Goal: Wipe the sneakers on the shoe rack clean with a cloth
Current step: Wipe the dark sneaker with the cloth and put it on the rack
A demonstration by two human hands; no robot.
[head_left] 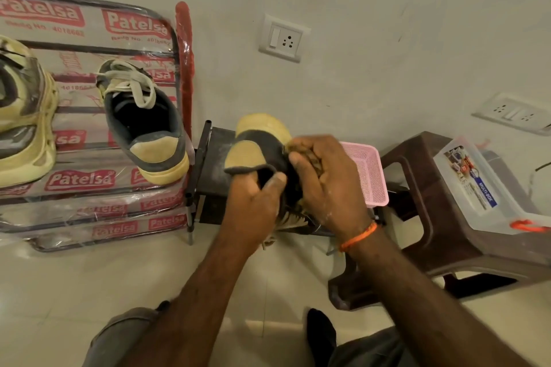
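Sneaker (258, 147), grey and tan suede with a yellowed sole: held up between both hands above a small dark rack (213, 176), heel turned toward the camera. The collar is gripped by the left hand (253, 202), thumb hooked over the rim and fingers curled beneath. A brownish cloth (304, 155), largely hidden and only partly made out, is bunched in the curled fingers of the right hand (325, 182) and pressed against the sneaker's right side. An orange thread band (357, 237) is worn at the right wrist. Laces hang loose below the hands.

Shoe rack (89, 188), plastic-wrapped with "Patelsa" labels: just left of the hands; a matching sneaker (146, 122) rests on it, and a cream chunky shoe (24, 116) is cut by the left edge.

Pink mesh basket (369, 176): just beside the right hand. Brown plastic stool (417, 217): further right, bearing a clear storage box (477, 185). Pale floor tiles (74, 292) lie open toward the camera.
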